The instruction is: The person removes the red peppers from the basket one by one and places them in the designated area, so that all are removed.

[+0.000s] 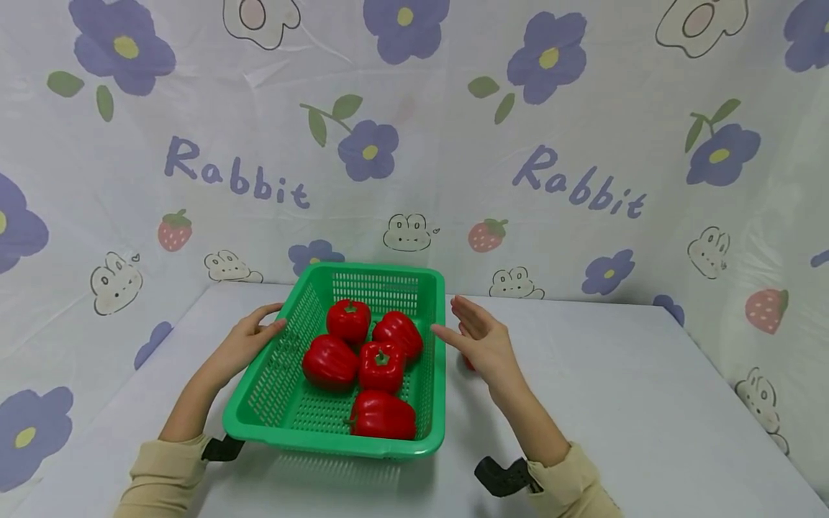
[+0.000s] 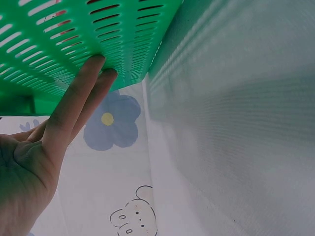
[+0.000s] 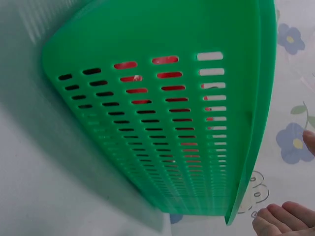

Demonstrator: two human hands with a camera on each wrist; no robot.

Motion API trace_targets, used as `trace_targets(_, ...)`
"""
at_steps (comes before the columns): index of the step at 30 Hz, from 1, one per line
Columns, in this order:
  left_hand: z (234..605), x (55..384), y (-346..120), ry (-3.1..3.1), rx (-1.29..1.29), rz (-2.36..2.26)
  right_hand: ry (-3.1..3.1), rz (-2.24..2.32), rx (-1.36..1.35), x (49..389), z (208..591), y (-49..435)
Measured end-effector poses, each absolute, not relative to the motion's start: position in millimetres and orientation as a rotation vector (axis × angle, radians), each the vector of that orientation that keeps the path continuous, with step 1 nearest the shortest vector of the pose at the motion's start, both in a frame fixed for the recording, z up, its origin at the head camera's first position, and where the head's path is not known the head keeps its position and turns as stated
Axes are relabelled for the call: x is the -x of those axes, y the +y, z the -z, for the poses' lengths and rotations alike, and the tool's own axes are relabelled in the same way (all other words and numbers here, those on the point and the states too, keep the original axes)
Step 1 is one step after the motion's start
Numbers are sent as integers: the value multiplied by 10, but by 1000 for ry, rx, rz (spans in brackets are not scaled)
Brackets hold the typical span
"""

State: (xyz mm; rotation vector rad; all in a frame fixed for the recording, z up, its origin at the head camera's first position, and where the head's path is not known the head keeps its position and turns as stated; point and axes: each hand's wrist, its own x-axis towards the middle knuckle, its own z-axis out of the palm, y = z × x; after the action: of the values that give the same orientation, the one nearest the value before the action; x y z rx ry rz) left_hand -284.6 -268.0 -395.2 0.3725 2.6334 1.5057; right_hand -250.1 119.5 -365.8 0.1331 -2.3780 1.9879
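While the green basket stands on the white table with five red bell peppers inside, the person's hands are apart, one on each side of it. The left hand touches the left wall, two straight fingers against its slotted outer face. The right hand, fingers extended and gripping nothing, is just beside the right rim, partly hiding a red object on the table.
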Motion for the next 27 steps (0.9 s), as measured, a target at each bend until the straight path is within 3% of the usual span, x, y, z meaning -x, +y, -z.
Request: trace_targets(27, 3968, 2851, -2678, 2640, -355, -1502, -2388, -2051, -270, 2420, 3674, 835)
